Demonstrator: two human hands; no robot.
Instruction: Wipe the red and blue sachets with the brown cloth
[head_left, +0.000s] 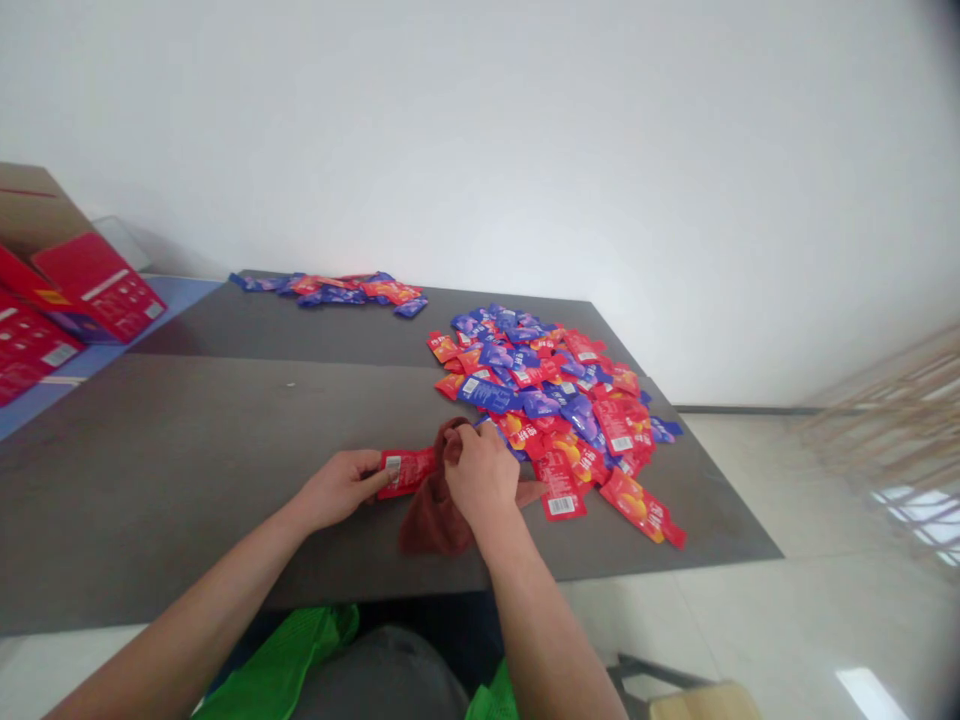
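My left hand (343, 488) pinches one end of a red snack pouch (407, 471), whose barcode side faces up. A reddish-brown cloth (436, 518) is bunched in my right hand (484, 472), over the other end of that pouch. Part of the cloth lies on the dark table. Just beyond my right hand spreads a heap of red and purple pouches (544, 385). The tips of my right fingers are partly hidden in the cloth folds.
A smaller row of pouches (334, 290) lies at the table's far edge by the wall. Red cardboard boxes (97, 285) stand at the left on a blue surface (176, 292). A stool (705, 702) is at the lower right, beyond the grey table (225, 440).
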